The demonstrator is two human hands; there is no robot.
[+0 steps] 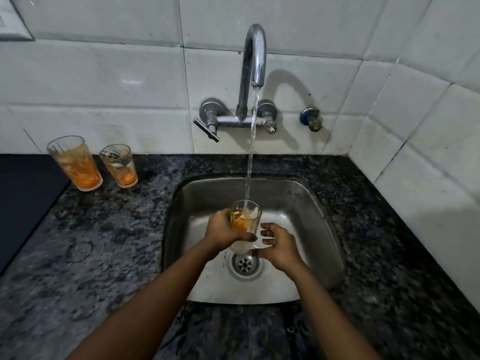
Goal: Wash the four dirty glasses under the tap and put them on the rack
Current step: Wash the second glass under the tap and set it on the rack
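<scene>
My left hand (223, 229) grips a clear glass (247, 214) with orange residue, held upright over the steel sink (311, 203). Water runs from the chrome tap (255, 55) straight into the glass. Just right of the glass base, my right hand (278, 245) has its fingers spread and holds nothing. Two more dirty glasses stand on the counter at the left: a taller one (75, 162) and a shorter one (119, 165), both with orange dregs. No rack is in view.
A dark speckled granite counter (104, 255) surrounds the sink. The drain (244, 265) lies below my hands. A black flat surface (23, 203) sits at the far left. White tiled walls close the back and right, with a small valve (311, 119) on the back wall.
</scene>
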